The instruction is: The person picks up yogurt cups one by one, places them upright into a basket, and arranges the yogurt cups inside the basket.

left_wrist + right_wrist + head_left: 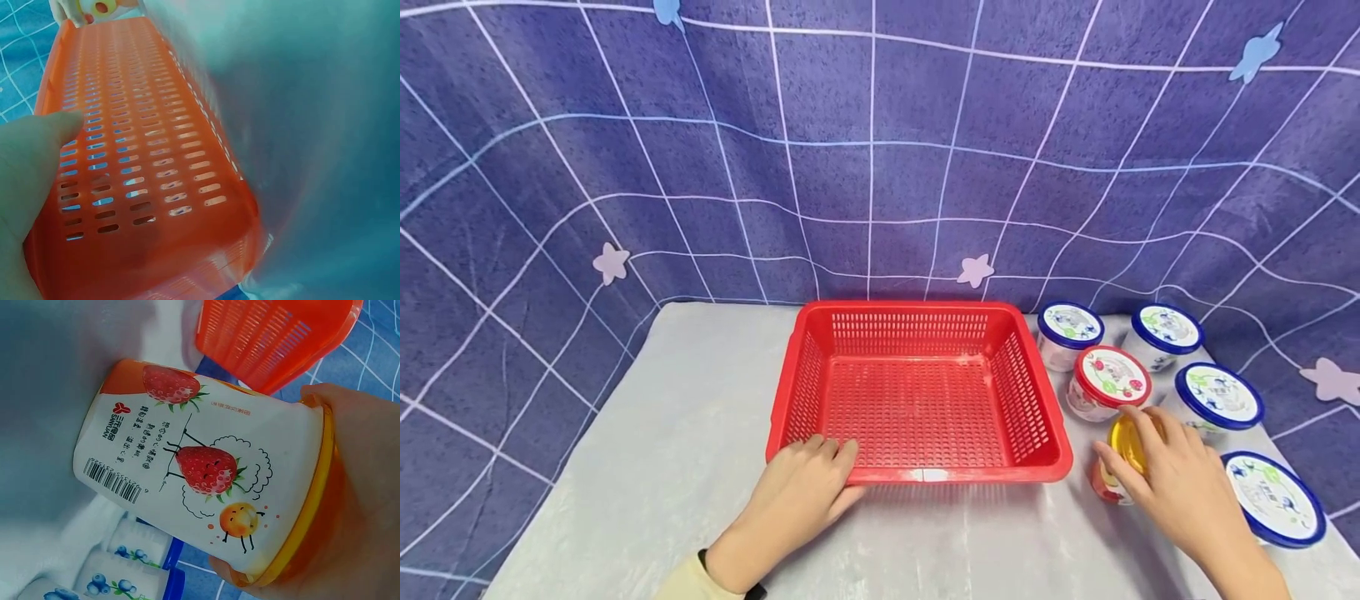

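A red plastic basket (970, 475) with slotted walls stands mid-table. At its near left corner my left hand (805, 487) grips the rim, fingers over the edge and the thumb (65, 125) against the outer wall. To the right of the basket, my right hand (1187, 479) holds a yogurt tub (206, 462) by its yellow lid, from above. Strawberries and a small orange fruit are printed on the tub's white side. Just behind it is a tub with a red lid (1112, 377). The basket holds nothing that I can see.
Several tubs with blue lids (1219, 396) stand along the right side of the table; one blue-lidded tub (1273, 500) is close beside my right wrist. A purple-blue curtain (865, 183) with a grid pattern hangs behind the pale tabletop (685, 400).
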`<state>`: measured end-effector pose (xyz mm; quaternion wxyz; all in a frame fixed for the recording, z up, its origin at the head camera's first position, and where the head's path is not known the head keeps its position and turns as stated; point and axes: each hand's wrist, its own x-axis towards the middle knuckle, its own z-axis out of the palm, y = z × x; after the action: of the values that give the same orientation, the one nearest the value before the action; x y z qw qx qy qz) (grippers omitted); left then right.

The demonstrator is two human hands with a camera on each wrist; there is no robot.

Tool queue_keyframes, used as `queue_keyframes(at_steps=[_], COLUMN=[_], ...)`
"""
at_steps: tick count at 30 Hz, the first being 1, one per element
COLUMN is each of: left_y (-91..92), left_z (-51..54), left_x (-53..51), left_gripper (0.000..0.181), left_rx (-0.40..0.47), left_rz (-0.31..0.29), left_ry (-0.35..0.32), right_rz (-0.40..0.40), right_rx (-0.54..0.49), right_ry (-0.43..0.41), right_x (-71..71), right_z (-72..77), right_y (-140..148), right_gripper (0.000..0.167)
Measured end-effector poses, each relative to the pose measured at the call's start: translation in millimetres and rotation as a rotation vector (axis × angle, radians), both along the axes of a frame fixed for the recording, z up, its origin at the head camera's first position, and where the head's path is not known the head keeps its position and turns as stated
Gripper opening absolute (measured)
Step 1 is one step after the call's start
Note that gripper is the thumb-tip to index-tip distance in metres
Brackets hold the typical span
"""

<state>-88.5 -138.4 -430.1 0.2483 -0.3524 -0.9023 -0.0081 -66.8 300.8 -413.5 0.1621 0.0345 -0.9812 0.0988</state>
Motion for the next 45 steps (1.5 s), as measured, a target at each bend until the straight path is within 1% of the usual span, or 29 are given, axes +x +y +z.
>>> queue_keyframes(at_steps=[4,7,12,19,23,27,31,34,41,45], left_y=[1.2,1.4,0.7,0.8,0.2,0.2,0.1,0.1,0.0,0.2], left_z=[-1.9,-2.4,-1.2,-2.1,-2.5,-0.3,1.7,2.0,1.8,1.7], left_x=[-0.9,-1.8,-2.0,1.6,1.6,-0.1,-0.7,-0.9,-0.5,-0.8], left_gripper=[0.044,0.047,0.045,0.045,0.046,0.045,0.042,0.041,0.043,0.042], left_rx=[-0.003,0.002,0.004,0.002,-0.003,-0.013,-0.018,-0.016,-0.019,-0.018], left_rz=[-0.013,-0.012,0.005,0.003,0.005,0.005,0.008,0.009,0.012,0.008], left_ry=[0.007,0.018,0.019,0.003,0.002,-0.004,-0.023,-0.024,-0.02,-0.018], right_rz=[0.003,0.009,0.007,-0.01,0.004,0.04,0.056,0.051,0.074,0.089], right_rx=[0.008,0.003,0.001,0.012,0.01,-0.015,-0.034,-0.042,-0.04,-0.034], right_ry=[0.033,0.057,0.06,0.036,0.046,0.073,0.068,0.06,0.106,0.129], right_x=[0.4,-1.3,-3.2,5.6,6.1,3.0,0.8,1.0,3.3,4.8], right_z=[-3.0,-4.7,-6.0,-6.4,-6.0,-3.7,-0.7,3.6,17.1,19.9], right_y=[1.5,2.0,0.9,-2.0,-2.6,-0.5,0.8,0.3,-1.1,-1.2], right_gripper=[0.063,0.061,0.06,0.06,0.06,0.057,0.058,0.06,0.063,0.064])
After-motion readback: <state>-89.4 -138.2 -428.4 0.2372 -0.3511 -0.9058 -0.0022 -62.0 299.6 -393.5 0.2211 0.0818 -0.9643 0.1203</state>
